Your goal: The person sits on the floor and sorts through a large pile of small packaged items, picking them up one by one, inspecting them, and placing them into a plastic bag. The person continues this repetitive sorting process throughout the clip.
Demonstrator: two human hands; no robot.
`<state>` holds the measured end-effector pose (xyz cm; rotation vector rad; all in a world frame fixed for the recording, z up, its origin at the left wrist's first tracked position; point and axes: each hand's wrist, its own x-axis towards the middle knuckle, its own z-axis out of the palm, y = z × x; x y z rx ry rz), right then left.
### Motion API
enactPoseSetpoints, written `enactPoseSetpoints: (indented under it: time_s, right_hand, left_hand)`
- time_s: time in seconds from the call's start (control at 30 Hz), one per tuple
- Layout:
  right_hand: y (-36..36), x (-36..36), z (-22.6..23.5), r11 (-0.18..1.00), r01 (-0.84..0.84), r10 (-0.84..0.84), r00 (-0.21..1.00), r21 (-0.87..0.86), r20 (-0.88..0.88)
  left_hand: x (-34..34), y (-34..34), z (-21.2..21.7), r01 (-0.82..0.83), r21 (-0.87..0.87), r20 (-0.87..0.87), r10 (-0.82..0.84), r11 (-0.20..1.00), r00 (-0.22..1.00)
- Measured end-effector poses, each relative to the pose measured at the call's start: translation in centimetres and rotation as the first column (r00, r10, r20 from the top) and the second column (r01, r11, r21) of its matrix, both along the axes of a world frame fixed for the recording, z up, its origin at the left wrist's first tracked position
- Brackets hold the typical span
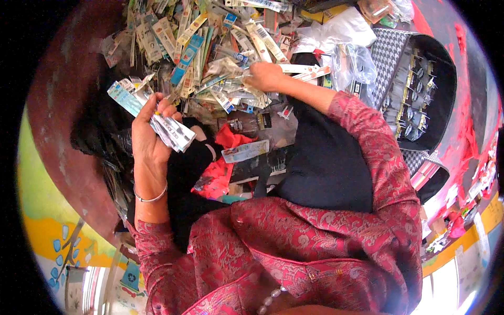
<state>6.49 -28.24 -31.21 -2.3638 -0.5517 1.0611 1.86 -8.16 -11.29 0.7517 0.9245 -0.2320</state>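
My left hand (148,137) is closed round a small bundle of long printed packet strips (123,98), pale blue and white, whose ends stick out on both sides of the fist. To the right, my right hand (265,77) reaches over a heap of similar narrow wrappers (163,39), its fingers pinched together. Crumpled clear plastic (224,67) lies at those fingertips, but whatever they grip is hidden. Beside that hand, white and orange-tipped strips (313,72) lie under the wrist. A blue strip (187,59) stands out in the heap between the two hands.
At the right sits an open black-lined bag with a houndstooth side (387,60), holding rows of small carded items (409,100). Clear and white plastic bags (346,29) lie at the back right. Red cloth scraps (231,137) and a loose pale packet (245,151) are near my knees.
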Motion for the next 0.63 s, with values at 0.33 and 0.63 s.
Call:
enactPoseSetpoints:
  time_s: [0.33, 0.63]
  right_hand:
    - [-2.3, 5.2, -1.1, 0.938, 0.331, -0.343, 0.841, 0.103, 0.419]
    - [-3.3, 10.2, 1.3, 0.745, 0.323, -0.478, 0.869, 0.584, 0.128]
  left_hand:
    - [0.0, 0.0, -0.1, -0.018, -0.002, -0.006, 0.018, 1.000, 1.000]
    - [0.4, 0.6, 0.6, -0.040, 0.005, 0.059, 0.039, 0.999, 0.997]
